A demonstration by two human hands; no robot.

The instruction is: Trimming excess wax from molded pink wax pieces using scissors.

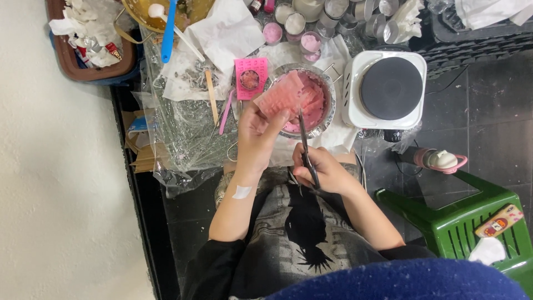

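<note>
Dark tiled floor (488, 111) below, pale wall (55, 194) along the left edge, seen from above over a lap in a grey printed shirt. Left hand (255, 136) raised, fingers curled and thumb pressed in, pinching a pink ridged sheet (280, 97) by its lower edge; sheet tilted, hanging just over the rim of a metal bowl (327, 89) that holds more pink pieces. Small white plaster on the left wrist. Right hand (327, 172) lower and nearer the body, fingers closed through the handles of dark scissors (306, 150); blades pointing up toward the sheet, tips close to its lower corner, contact too fine to tell. Right of the bowl and touching it or nearly so, a white single hotplate (386, 89) with a round black top. Left of the bowl, a pink square card (251, 78) with a round cut-out, a wooden stick (211, 97), crumpled clear plastic (183, 128) and white paper (222, 39). Farther up, small round tins (294, 22), some filled with pink. Top left, a brown tray (72, 66) of crumpled wrappers, beside a brass bowl with a blue-handled utensil (169, 30). Lower right, a green plastic stool (472, 222) carrying a small patterned case (499, 221); just above it, a pink bottle (438, 160) lying on the floor.
</note>
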